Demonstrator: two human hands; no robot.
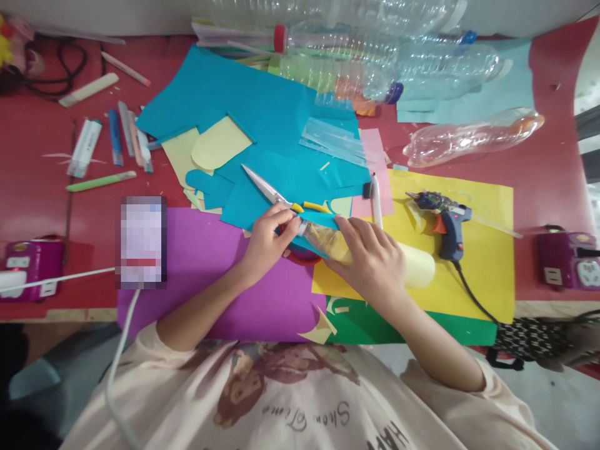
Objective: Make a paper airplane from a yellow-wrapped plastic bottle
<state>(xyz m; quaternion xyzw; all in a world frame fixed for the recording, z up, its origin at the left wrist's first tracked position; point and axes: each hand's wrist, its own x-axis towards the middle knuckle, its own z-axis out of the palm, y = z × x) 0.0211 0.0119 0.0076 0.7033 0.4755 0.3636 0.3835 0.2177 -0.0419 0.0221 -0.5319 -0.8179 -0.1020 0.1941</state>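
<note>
- Pale yellow paper (419,265) covers one end of the plastic bottle (323,240), which is between my two hands in the head view, just in front of me, above the worktop (28,200).
- With my left hand (276,232) I pinch the narrow end of this bottle, thumb against the fingers; a blue paper piece (321,219) is beside the fingertips.
- With my right hand (372,253) I grip the bottle from above, with the fingers bent over its side.
- Under the bottle I see a part of a red round object (304,257); what it is, I cannot tell.
- Just beyond my left hand lie the scissors (267,187), with yellow handles near the bottle and blades on the large blue sheet (225,94).
- Behind my right hand is a white marker (376,200).
- To the right, the glue gun (450,228) rests on the yellow sheet (492,250).
- To the left, a phone (140,244) lies partly on the purple sheet (201,250).
- At the back, several clear bottles (347,47) are lying on their sides.
</note>
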